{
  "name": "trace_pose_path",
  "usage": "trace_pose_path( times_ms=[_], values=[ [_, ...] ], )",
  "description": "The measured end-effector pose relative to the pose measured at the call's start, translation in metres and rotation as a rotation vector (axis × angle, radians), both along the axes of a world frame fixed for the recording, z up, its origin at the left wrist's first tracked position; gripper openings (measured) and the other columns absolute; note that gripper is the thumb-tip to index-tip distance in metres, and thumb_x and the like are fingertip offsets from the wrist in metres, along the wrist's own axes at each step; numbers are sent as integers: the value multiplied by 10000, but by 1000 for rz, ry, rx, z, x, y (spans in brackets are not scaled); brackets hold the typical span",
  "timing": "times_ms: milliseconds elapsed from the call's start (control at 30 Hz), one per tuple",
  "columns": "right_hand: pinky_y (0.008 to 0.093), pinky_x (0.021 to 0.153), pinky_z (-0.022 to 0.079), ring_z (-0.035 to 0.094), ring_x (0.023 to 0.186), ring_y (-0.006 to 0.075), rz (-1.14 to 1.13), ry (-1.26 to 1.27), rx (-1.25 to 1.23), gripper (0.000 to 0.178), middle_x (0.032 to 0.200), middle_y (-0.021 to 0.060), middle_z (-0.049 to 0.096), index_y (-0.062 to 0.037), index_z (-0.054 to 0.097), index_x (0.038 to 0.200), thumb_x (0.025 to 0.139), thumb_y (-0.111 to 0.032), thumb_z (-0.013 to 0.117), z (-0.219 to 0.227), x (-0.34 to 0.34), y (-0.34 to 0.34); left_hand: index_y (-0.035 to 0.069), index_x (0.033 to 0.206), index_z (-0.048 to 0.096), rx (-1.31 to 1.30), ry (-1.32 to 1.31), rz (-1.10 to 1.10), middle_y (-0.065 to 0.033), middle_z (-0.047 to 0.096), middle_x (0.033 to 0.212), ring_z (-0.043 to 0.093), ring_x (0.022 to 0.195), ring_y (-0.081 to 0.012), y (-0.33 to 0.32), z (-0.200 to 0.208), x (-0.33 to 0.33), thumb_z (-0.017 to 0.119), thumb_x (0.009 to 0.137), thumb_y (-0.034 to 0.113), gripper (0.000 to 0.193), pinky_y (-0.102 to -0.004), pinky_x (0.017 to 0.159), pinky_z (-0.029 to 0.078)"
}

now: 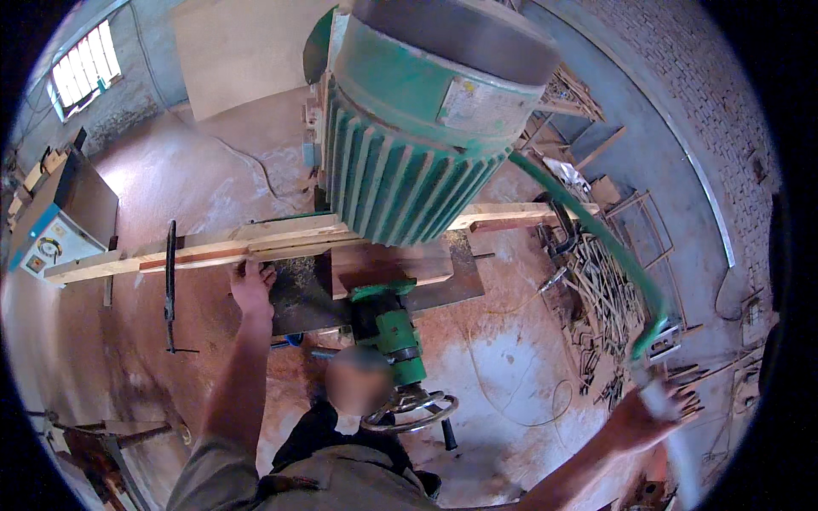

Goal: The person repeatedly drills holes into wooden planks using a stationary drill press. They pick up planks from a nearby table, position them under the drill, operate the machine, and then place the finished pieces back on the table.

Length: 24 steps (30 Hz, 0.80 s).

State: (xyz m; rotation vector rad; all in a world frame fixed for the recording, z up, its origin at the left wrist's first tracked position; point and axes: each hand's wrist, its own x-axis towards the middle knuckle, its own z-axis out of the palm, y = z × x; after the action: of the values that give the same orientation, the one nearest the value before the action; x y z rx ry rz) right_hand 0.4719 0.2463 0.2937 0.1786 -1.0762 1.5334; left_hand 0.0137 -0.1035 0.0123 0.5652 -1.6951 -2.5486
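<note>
A long pale wooden beam lies across the machine, with a reddish strip along part of its near side. My left hand is at the beam's near edge, its fingers bent against the wood. To the left of that hand, a dark bar clamp crosses the beam. Out at the right, my right hand is on the pale, blurred grip of a green lever, its fingers showing past the grip. The ribbed green motor hides the beam's middle.
Below the motor sit a wooden block and a green column with a metal handwheel. A second clamp is at the beam's right end. Wood strips are heaped at right; a cabinet stands at left.
</note>
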Motion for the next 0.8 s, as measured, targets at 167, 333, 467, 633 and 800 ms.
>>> trace_pose_path(
  times_ms=[167,333,467,633,800],
  values=[
    [504,1116,268,452,1236,350,-286,-24,121,377,1270,213,515,26,493,1217,948,-238,493,174,-99,50,23,1133,531,-118,86,14,-81,614,937,623,721,-166,-2,-8,-8,558,933,221,283,-261,567,513],
    [422,1100,295,469,1227,285,-22,-487,422,405,1274,198,518,2,543,1175,992,-320,380,103,-217,23,9,1140,527,-128,75,58,-96,615,969,629,729,-177,-20,-9,-9,553,934,208,288,-267,567,522],
    [438,904,437,541,1067,352,343,-1285,899,554,1197,214,537,-8,449,1278,887,-387,552,-55,-260,-137,2,1145,524,-109,66,13,-95,615,986,642,769,-191,-2,-4,-6,570,925,202,301,-276,583,532],
    [428,790,500,619,919,308,656,-1254,682,485,1047,168,619,-45,545,1179,888,-432,544,-151,-277,-180,-2,1150,519,-270,69,63,-102,607,1004,639,775,-201,0,-1,-8,606,909,218,338,-295,620,543],
    [291,602,447,511,598,120,799,-854,-551,395,612,33,548,-55,577,661,955,-306,494,-161,-225,-38,1,1092,554,-124,41,98,-74,615,930,609,709,-162,-6,-4,-6,630,892,205,296,-280,615,525]
  ],
)
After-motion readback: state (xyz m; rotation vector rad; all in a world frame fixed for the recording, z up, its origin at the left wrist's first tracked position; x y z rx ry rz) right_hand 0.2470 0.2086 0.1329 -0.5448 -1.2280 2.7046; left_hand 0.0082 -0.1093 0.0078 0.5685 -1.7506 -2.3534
